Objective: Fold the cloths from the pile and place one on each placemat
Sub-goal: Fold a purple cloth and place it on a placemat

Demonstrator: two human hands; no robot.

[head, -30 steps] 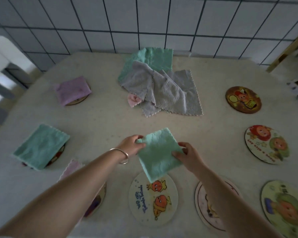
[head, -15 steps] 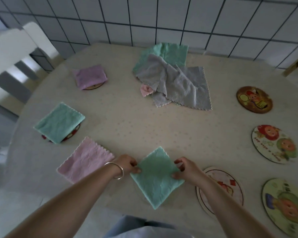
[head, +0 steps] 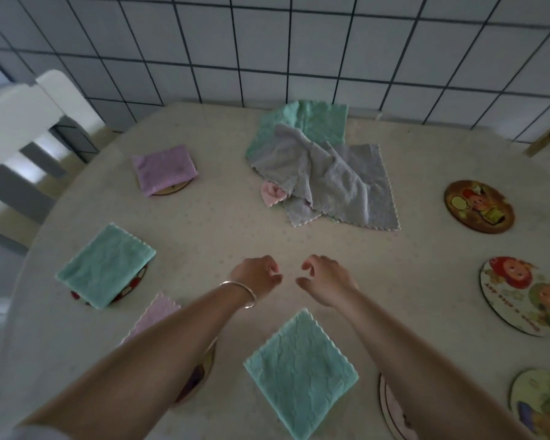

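Both hands are over the middle of the worktop (head: pixel 223 230) and neither holds anything. The left hand (head: pixel 256 276), bracelet at the wrist, has its fingers loosely curled around nothing; the right hand (head: pixel 326 281) is the same, thumb and fingers slack and spread a little. They sit close together but apart, pointed toward the far side, which reads as a reach for the next cloth.

That next cloth would come from the pile (head: pixel 318 173), far centre near the tiled wall: a grey cloth crumpled on top, a green one beneath at the back, a scrap of pink peeking out at the near left edge.

Near centre, between the forearms, a folded green cloth (head: pixel 300 373) lies flat as a diamond, fully covering whatever it sits on, presumably its placemat. Left of it a pink cloth (head: pixel 154 315) shows partly under the left arm. Further left another green cloth (head: pixel 105 265) covers most of a mat, and at far left a purple cloth (head: pixel 164 168) rests on a round one.

On the right, bare placemats wait: a brown one (head: pixel 478 206), a white one (head: pixel 529 296), one at the near right corner (head: pixel 540 404), and one half hidden by the right forearm (head: pixel 391 411). By my count, four done, four to go.
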